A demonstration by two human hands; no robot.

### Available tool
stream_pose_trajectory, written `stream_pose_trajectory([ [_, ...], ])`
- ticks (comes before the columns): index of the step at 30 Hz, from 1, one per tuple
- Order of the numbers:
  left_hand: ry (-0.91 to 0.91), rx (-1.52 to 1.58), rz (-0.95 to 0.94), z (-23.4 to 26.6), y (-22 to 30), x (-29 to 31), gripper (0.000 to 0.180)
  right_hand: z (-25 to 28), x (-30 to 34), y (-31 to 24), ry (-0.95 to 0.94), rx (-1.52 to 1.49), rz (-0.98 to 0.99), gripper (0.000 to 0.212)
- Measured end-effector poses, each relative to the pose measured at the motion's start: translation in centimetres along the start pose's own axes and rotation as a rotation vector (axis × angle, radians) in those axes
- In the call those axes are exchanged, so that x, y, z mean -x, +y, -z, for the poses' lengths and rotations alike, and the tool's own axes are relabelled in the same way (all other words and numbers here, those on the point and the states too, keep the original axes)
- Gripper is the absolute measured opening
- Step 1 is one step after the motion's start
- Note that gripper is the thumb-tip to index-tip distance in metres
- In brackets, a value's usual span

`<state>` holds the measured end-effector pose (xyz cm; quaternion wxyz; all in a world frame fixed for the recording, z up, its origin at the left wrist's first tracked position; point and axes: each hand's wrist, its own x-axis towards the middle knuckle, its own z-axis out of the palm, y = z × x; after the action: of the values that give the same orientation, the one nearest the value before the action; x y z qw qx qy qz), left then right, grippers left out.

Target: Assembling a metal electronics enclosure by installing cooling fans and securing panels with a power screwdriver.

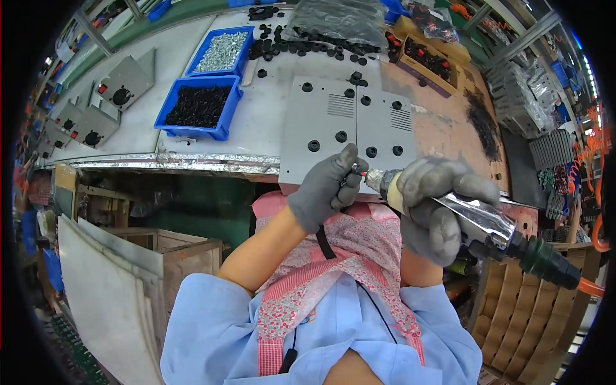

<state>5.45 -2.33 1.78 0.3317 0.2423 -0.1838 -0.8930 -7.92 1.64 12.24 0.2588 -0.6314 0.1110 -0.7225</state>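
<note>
My gloved right hand (436, 199) is wrapped round a silver air screwdriver (482, 221). Its taped nose points left, and an orange hose runs off its back end. In front of the bit, my gloved left hand (326, 189) is closed in a pinch on small dark, shiny pieces that look like screws (357, 169). The bit tip is right by these fingertips; whether it touches a screw I cannot tell. Just beyond both hands lie two grey metal housings (319, 122) side by side, with vent slots and several black rubber feet (314, 145) standing on them.
Blue bins of black screws (199, 106) and silver screws (221, 51) stand at the left of the bench. Loose black feet (295, 47) and a plastic bag (340, 19) lie at the back. A cardboard box (427, 64) is at the right; grey housings (128, 82) sit far left.
</note>
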Motion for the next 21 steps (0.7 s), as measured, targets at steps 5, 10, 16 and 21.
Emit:
stream_pose_trajectory([
  [5,0.09,-0.024,-0.032,0.0,0.1,0.5,0.046,-0.2,0.2,0.0,-0.009,0.037,-0.005,0.042],
  [10,0.184,-0.034,-0.024,-1.2,0.6,1.1,0.043,-0.6,-0.1,0.3,-0.043,0.086,0.025,0.041],
  [16,0.143,-0.036,-0.171,-1.6,0.9,1.6,0.039,-1.0,0.1,1.0,-0.058,0.077,0.075,0.043],
  [21,0.05,-0.063,-0.236,-1.0,1.5,2.1,0.042,-1.5,-0.1,1.2,-0.061,0.084,0.093,0.046],
])
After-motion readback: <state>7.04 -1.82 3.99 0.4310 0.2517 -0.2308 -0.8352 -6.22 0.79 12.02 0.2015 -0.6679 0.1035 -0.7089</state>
